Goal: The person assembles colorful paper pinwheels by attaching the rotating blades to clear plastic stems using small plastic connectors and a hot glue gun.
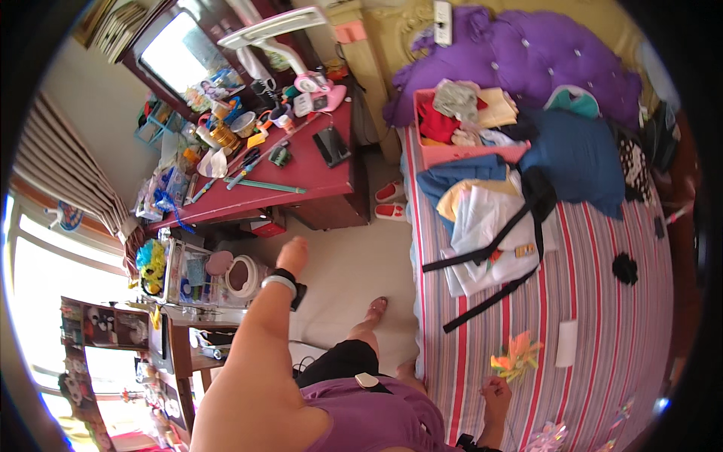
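My left hand (293, 256) is stretched forward over the floor, short of the red desk (320, 169). Its fingers look curled in, and their inner side is hidden. A dark band and a pale band circle that wrist. Low at the right, my right hand (495, 393) hangs over the striped bed (602, 316) with its fingers pinched together. Just beyond those fingertips is an orange and yellow artificial flower (518, 355); whether its stem is between the fingers I cannot tell. A pink shiny flower (547, 437) is farther to the right, at the lower edge.
Clothes, a black strap (482, 256) and a pink bin (471, 156) of clothing lie on the bed, before a purple headboard cushion (520, 53). A phone (331, 145), a lamp (275, 26) and small items crowd the desk. Slippers (389, 202) sit on the floor.
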Available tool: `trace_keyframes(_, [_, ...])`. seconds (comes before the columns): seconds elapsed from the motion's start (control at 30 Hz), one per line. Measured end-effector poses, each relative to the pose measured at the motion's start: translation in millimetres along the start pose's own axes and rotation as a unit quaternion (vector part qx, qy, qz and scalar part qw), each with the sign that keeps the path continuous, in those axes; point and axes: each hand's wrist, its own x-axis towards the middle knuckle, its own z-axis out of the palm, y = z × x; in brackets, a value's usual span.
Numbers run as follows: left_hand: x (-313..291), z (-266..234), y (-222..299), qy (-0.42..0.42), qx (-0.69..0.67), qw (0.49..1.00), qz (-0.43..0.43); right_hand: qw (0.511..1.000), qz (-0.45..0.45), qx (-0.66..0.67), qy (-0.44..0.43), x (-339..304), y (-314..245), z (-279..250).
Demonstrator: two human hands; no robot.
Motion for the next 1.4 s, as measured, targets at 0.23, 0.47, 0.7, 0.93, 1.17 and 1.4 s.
trace_keyframes(0.23, [153.1, -101.4, -63.5, 0.099, 0.092, 0.987, -0.086, 0.994, -0.056, -0.016, -0.096, 27.7, -93.1, 151.3])
trace_keyframes(0.47, [260.4, -101.2, -145.2, 0.116, 0.134, 0.979, -0.101, 0.981, -0.015, -0.02, -0.191, 61.2, -159.2, 283.8])
trace_keyframes(0.7, [282.0, -92.8, -165.7, 0.065, 0.118, 0.989, -0.067, 0.975, 0.0, -0.077, -0.207, 94.4, -209.7, 345.9])
trace_keyframes(0.93, [248.4, -109.4, -160.4, 0.198, -0.014, 0.98, 0.017, 0.965, -0.012, -0.083, -0.248, 95.7, -218.5, 350.1])
trace_keyframes(1.17, [115.9, -106.2, 7.6, 0.079, -0.286, 0.925, 0.235, 0.957, -0.059, 0.081, -0.272, 100.0, -258.4, 312.1])
trace_keyframes(1.4, [-13.4, -18.3, 201.9, -0.22, -0.401, 0.799, 0.392, 0.918, -0.218, 0.286, -0.168, 68.3, -297.3, 175.9])
